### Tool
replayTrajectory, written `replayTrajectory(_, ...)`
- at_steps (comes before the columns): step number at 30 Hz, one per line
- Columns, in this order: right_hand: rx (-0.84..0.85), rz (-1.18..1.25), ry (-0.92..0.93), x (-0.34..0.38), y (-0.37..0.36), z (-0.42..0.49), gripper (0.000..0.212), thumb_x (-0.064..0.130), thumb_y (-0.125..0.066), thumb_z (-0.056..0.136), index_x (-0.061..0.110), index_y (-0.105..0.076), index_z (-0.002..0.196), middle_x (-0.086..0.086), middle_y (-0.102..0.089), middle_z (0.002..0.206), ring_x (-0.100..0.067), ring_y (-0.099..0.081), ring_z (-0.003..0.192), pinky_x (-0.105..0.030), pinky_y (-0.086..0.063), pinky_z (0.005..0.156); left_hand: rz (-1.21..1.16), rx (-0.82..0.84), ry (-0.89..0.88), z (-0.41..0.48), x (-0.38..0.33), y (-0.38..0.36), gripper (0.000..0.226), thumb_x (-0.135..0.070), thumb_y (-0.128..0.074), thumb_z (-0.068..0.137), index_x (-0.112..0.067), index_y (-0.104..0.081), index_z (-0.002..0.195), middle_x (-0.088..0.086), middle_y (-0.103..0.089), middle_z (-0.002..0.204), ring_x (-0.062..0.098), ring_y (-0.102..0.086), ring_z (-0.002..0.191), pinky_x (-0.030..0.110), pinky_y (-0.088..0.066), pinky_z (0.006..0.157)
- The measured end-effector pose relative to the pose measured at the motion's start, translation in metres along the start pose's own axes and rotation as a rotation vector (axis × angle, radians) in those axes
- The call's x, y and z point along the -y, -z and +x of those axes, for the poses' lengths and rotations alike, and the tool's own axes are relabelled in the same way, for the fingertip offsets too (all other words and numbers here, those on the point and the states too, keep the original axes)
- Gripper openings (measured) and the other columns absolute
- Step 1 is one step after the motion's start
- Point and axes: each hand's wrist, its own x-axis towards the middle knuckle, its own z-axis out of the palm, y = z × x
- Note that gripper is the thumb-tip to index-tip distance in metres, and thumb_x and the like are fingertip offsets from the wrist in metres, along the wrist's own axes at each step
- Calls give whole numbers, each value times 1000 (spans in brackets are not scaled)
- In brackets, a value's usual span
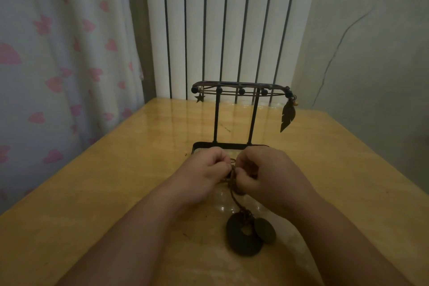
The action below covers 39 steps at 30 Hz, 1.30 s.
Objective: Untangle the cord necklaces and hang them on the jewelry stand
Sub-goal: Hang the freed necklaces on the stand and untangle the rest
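Two hands: the left hand (204, 169) and the right hand (262, 169) are held close together just in front of the jewelry stand (217, 118), both with fingers curled.
Left hand: the brown tangled cords (232, 176) are pinched between its thumb and curled fingers.
Right hand: the same tangle is gripped from the other side.
Tangled cords: the bundle is held between the hands, above the worktop (116, 181); one twisted strand is trailed away from the stand toward the person.
Pendants: a dark ring pendant (241, 237) and a small disc pendant (264, 230) are tied at the strand's end and laid on the worktop, touching each other, well in front of the stand.
Top bar (232, 83): hung cords (242, 91) with dark beads are draped along it; a star charm (199, 98) is hung at the stand's left end, a feather pendant (287, 116) at its right end.
Base tray (222, 145): black-rimmed, at the stand's foot; its inside is largely hidden by the hands, so its contents cannot be told.
Behind the stand: a white radiator (220, 18) is seen, with a heart-patterned curtain (69, 53) to its left.
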Motion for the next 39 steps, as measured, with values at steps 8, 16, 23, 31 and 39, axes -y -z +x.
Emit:
replayTrajectory(8, -12, -14, -2, 0, -4, 0, 6, 31, -59, 88, 30, -55, 83, 11, -52, 76, -6, -49, 69, -21, -45, 61, 11, 8, -22, 0, -2, -1, 19, -19, -52, 93, -27, -57, 77, -13, -51, 63, 2, -43, 55, 25, -37, 55)
replayTrajectory(16, -4, 95, -36, 0, -5, 0, 11, 30, -53, 88, 29, -48, 79, 8, -53, 77, -9, -50, 68, -25, -46, 60, -85, 41, -23, -1, -5, -1, 31, -25, -52, 91, -42, -59, 65, -14, -54, 61, 8, -47, 61, 34, -41, 61)
replayTrajectory(23, -52, 107, -12, -3, -1, -2, 5, 32, -59, 86, 36, -56, 83, 14, -57, 80, -4, -56, 75, -27, -54, 69, -27, -4, -13, 0, -2, -2, 24, -22, -51, 94, -33, -57, 74, -11, -53, 66, 7, -47, 61, 31, -40, 59)
replayTrajectory(31, -11, -58, -18, -1, -4, 1, 6, 32, -58, 87, 29, -55, 83, 10, -53, 74, -7, -49, 67, -23, -45, 60, 50, 5, -25, -1, -4, -3, 20, -21, -51, 96, -27, -55, 77, -11, -50, 64, -1, -42, 52, 22, -36, 53)
replayTrajectory(39, -32, -29, 12, -3, -3, 1, 3, 33, -59, 87, 32, -57, 85, 12, -55, 77, -5, -51, 72, -22, -49, 65, 11, 17, -17, -2, -4, -2, 20, -21, -50, 95, -27, -55, 77, -11, -50, 65, 3, -43, 56, 26, -36, 56)
